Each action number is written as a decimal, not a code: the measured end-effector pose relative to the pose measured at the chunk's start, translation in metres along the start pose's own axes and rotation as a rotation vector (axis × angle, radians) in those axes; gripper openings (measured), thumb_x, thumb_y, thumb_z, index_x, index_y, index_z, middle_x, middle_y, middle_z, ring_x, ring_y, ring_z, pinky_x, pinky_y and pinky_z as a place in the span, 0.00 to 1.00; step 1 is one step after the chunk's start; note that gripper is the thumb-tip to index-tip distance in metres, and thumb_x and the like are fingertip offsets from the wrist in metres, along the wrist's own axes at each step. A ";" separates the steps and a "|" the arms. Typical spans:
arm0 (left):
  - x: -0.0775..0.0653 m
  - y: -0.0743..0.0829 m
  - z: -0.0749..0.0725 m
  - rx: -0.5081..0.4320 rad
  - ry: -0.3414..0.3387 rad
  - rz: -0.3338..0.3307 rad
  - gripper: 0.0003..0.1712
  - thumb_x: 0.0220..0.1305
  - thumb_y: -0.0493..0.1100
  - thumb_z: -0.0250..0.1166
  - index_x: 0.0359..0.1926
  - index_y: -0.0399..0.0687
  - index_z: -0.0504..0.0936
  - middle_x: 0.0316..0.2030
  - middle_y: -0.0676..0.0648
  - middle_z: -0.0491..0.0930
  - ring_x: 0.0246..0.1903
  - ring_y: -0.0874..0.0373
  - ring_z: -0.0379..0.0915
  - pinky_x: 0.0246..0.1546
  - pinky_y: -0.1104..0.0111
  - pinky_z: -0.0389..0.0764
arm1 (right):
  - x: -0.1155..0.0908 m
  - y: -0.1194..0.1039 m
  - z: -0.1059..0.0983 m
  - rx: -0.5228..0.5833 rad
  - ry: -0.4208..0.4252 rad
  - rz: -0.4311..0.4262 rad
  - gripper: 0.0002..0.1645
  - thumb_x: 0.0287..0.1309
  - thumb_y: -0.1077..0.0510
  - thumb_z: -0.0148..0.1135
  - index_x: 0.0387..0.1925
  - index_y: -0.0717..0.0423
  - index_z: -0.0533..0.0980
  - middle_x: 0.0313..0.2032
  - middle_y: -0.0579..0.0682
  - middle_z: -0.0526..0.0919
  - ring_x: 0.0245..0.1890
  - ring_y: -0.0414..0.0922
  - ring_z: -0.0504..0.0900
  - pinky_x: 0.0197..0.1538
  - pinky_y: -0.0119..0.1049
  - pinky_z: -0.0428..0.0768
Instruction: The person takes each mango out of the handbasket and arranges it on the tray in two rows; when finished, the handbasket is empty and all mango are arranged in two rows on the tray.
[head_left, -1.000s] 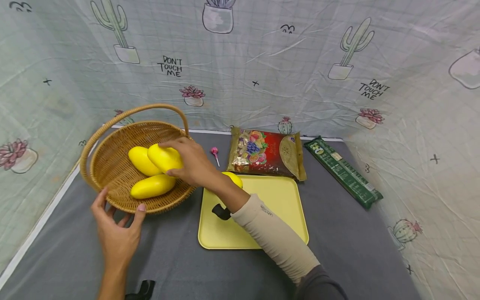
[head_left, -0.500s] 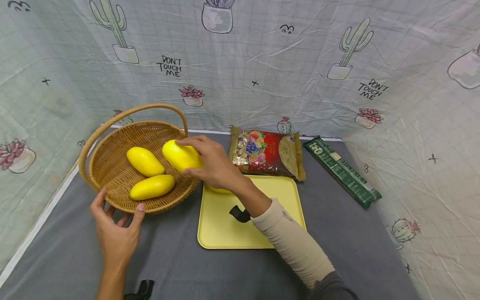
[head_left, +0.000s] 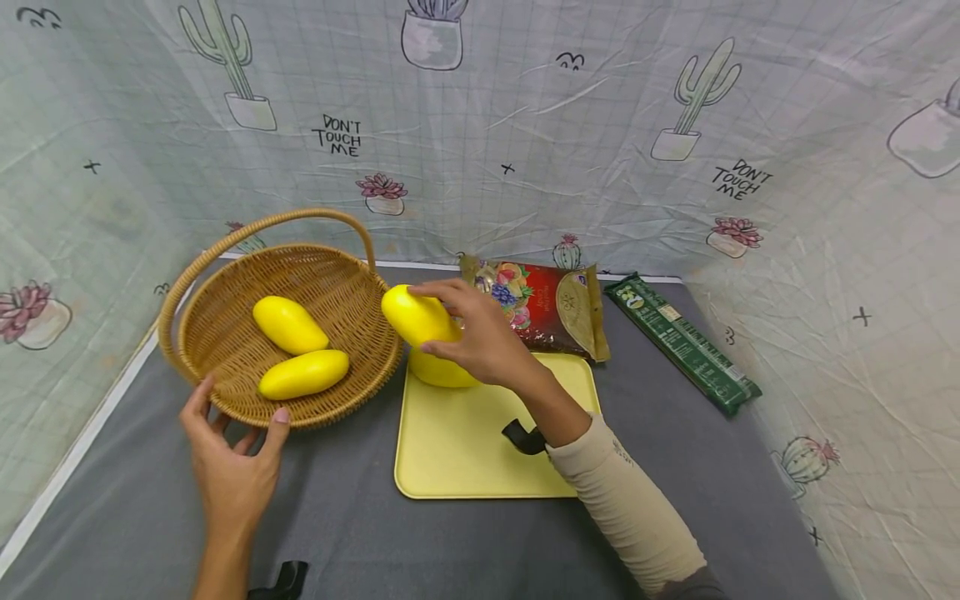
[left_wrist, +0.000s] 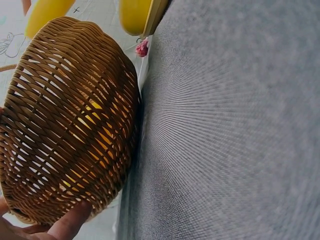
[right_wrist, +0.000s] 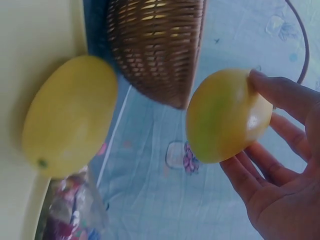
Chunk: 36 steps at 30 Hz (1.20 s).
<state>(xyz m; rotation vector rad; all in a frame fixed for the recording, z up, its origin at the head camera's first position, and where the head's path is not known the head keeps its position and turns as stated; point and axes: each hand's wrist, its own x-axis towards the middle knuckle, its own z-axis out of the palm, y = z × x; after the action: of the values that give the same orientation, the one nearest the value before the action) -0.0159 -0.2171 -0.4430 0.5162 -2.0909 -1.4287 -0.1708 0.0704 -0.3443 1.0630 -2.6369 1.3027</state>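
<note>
My right hand (head_left: 491, 337) pinches a yellow mango (head_left: 411, 313) between thumb and fingers, holding it up just right of the basket rim. In the right wrist view that mango (right_wrist: 225, 117) shows a greenish patch. Below it, a second mango (head_left: 444, 372) lies on the yellow tray (head_left: 480, 458), partly covered by the held one in the head view. Two more mangoes, one behind (head_left: 288, 323) and one in front (head_left: 303, 375), lie inside the wicker basket (head_left: 322, 271). My left hand (head_left: 234, 467) grips the basket's near side, thumb and fingers at the rim.
Behind the tray lies a red and gold candy bag (head_left: 551, 308), partly hidden by the right hand. A long green packet (head_left: 682, 342) rests at the right. The left wrist view shows a pink lollipop (left_wrist: 142, 48) beyond the basket. A printed curtain (head_left: 510, 125) closes off the back.
The right hand has carried the mango rightward, out of the basket to above the tray's back left corner. The left hand and basket have stayed put.
</note>
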 end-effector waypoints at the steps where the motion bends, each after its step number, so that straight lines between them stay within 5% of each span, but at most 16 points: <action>1: 0.000 0.000 0.000 0.000 0.000 -0.002 0.55 0.65 0.39 0.75 0.83 0.65 0.52 0.81 0.51 0.56 0.72 0.42 0.63 0.46 0.82 0.74 | -0.002 0.002 -0.002 0.002 -0.001 0.005 0.41 0.57 0.61 0.81 0.71 0.47 0.76 0.69 0.48 0.78 0.68 0.49 0.78 0.65 0.43 0.83; 21: 0.001 -0.001 0.000 -0.001 0.005 0.007 0.54 0.65 0.39 0.75 0.83 0.64 0.53 0.80 0.52 0.56 0.71 0.42 0.64 0.45 0.83 0.73 | -0.057 0.053 -0.035 0.009 -0.023 0.134 0.42 0.56 0.65 0.80 0.71 0.45 0.76 0.69 0.49 0.78 0.68 0.53 0.78 0.67 0.55 0.80; 36: 0.000 -0.001 0.000 0.009 -0.001 -0.001 0.54 0.66 0.39 0.74 0.83 0.65 0.52 0.80 0.53 0.56 0.70 0.44 0.65 0.46 0.82 0.73 | -0.089 0.086 -0.051 -0.011 -0.059 0.196 0.41 0.57 0.67 0.79 0.71 0.49 0.76 0.70 0.54 0.77 0.70 0.57 0.76 0.70 0.55 0.78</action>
<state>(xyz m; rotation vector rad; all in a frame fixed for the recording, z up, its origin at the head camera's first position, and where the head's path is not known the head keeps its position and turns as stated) -0.0156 -0.2174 -0.4438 0.5211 -2.0989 -1.4208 -0.1661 0.1929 -0.3974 0.8736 -2.8505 1.3058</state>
